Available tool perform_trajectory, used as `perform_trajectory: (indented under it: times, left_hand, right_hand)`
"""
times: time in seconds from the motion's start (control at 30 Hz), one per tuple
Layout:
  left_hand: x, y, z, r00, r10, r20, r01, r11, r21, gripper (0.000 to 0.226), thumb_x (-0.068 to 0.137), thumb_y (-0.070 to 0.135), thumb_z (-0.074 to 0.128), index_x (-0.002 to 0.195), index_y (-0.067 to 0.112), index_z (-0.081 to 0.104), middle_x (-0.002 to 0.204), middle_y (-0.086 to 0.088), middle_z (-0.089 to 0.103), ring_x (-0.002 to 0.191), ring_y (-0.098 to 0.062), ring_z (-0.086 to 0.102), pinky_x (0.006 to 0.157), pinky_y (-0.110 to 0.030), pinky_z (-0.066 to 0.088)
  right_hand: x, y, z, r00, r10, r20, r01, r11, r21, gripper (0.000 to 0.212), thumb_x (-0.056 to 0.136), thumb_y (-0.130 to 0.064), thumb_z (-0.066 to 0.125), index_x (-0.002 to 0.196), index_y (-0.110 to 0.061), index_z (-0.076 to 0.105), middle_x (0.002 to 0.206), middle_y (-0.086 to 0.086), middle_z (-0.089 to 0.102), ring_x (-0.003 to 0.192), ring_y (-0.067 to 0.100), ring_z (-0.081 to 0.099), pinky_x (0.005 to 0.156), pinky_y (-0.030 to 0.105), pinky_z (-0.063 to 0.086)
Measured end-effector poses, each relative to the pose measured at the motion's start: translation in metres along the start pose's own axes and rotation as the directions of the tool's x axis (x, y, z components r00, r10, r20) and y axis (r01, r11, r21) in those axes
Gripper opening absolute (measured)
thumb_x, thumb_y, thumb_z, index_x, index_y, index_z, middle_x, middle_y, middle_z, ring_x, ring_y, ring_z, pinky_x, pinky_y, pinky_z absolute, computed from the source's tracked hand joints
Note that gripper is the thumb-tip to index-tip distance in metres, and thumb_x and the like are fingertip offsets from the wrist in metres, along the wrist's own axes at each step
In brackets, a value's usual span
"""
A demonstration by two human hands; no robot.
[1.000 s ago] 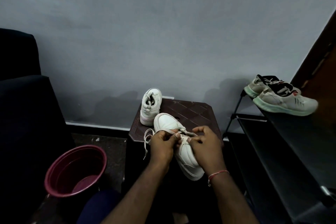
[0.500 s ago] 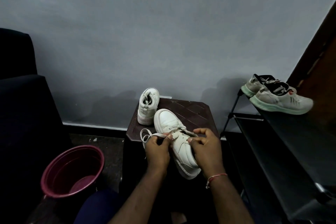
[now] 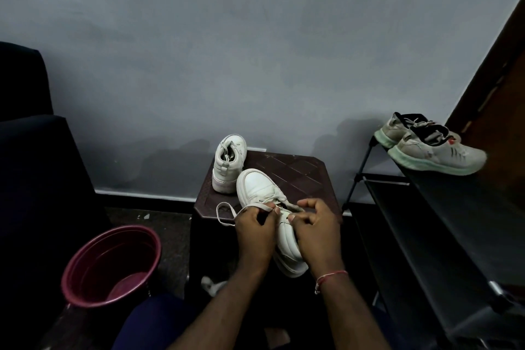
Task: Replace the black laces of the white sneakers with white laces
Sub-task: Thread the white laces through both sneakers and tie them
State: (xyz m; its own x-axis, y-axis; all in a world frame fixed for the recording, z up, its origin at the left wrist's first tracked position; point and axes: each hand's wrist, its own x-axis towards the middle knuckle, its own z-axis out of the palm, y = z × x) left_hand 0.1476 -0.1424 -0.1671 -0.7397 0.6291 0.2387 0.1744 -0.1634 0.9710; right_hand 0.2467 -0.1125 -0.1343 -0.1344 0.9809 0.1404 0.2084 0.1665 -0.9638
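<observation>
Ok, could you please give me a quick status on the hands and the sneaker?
Left hand pinching white lace. Right hand gripping sneaker by the eyelets. Second sneaker behind on stool, not in the way.

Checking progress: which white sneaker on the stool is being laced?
The nearer sneaker, its white lace pinched by left hand and right hand; the far sneaker stands untouched.

Item: white sneaker [image 3: 262,193], centre frame, toe pointing up-frame; white lace [image 3: 224,214] looping left from my left hand [image 3: 255,229]; second sneaker [image 3: 228,162] just behind.
</observation>
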Motion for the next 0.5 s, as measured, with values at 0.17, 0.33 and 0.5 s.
perform_trajectory:
  times: [0.17,0.33,0.5]
  left_hand:
    - [0.002,0.000,-0.005,0.996,0.091,-0.003,-0.090,0.992,0.091,0.008,0.075,0.016,0.072,0.073,0.009,0.073,0.071,0.002,0.071,0.070,-0.014,0.066,0.070,-0.039,0.055]
    - [0.006,0.001,-0.009,0.999,0.027,0.038,-0.031,0.995,0.095,0.007,0.074,0.006,0.077,0.073,0.012,0.073,0.073,0.003,0.071,0.073,-0.012,0.067,0.074,-0.036,0.055]
    - [0.011,0.001,-0.008,0.978,-0.198,0.062,0.200,0.980,-0.015,0.014,0.073,0.008,0.080,0.066,0.016,0.071,0.071,-0.006,0.073,0.075,-0.028,0.071,0.074,-0.045,0.058]
  right_hand:
    - [-0.005,-0.002,0.007,0.999,-0.025,-0.026,0.024,0.999,-0.043,0.033,0.075,0.004,0.072,0.085,-0.025,0.058,0.070,-0.004,0.071,0.073,0.007,0.068,0.073,0.024,0.051]
    - [-0.011,-0.007,0.008,0.997,-0.068,-0.028,0.065,0.995,-0.077,0.031,0.076,0.003,0.071,0.087,-0.025,0.059,0.069,-0.015,0.066,0.069,-0.009,0.063,0.063,0.003,0.042]
    - [-0.011,-0.011,0.011,0.996,-0.086,-0.012,0.083,0.988,-0.128,0.029,0.078,-0.003,0.072,0.086,-0.027,0.057,0.071,-0.015,0.066,0.072,-0.005,0.064,0.062,0.002,0.041]
